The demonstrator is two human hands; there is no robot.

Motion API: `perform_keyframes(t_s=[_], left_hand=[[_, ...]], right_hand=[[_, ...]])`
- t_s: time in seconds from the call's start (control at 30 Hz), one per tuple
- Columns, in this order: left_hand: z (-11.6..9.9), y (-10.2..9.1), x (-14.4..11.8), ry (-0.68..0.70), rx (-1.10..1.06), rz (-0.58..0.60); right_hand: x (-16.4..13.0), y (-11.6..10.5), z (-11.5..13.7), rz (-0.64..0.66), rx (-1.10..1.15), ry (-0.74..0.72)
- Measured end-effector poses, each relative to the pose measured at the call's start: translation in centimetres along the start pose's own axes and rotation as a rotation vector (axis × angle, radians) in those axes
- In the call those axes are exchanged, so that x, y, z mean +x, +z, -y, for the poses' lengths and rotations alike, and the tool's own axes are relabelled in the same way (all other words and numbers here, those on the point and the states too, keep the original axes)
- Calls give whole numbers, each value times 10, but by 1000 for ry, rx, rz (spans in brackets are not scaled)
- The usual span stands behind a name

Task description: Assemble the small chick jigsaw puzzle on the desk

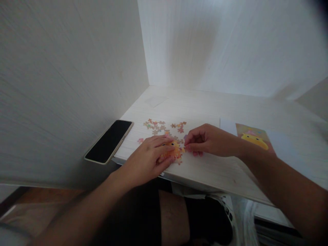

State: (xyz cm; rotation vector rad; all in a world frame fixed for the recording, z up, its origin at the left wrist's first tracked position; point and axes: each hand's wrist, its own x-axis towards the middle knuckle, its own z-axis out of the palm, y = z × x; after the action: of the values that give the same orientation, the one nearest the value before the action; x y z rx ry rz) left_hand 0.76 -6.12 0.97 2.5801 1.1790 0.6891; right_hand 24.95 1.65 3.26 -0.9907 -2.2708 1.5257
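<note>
The left hand (pixel 151 157) lies flat, fingers spread, on the joined orange puzzle patch (pixel 171 152) near the worktop (pixel 217 171) edge; the right hand (pixel 207 140) pinches a small piece (pixel 186 147) just beside it.

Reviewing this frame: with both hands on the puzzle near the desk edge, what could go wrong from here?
The joined orange patch lies close to the desk front edge under the left hand; a sideways push might slide pieces off. The phone overhangs the edge beside the left forearm and could get knocked down. The right hand pinches near small loose pieces, which a sweep of the wrist could scatter.
</note>
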Motion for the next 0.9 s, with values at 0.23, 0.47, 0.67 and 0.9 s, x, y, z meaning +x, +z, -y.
perform_keyframes(t_s=[0.23, 0.47, 0.67, 0.9], left_hand=[[0, 0, -2, -18, -7, -4], [0, -2, -2, -4, -23, -2], [-1, -3, -3, -12, -25, 5], [1, -2, -5, -37, -70, -28]], right_hand=[[3, 1, -6, -188, -93, 8], [4, 2, -6, -175, -210, -11], [4, 6, -1, -221, -336, -21], [4, 5, -2, -224, -346, -38]])
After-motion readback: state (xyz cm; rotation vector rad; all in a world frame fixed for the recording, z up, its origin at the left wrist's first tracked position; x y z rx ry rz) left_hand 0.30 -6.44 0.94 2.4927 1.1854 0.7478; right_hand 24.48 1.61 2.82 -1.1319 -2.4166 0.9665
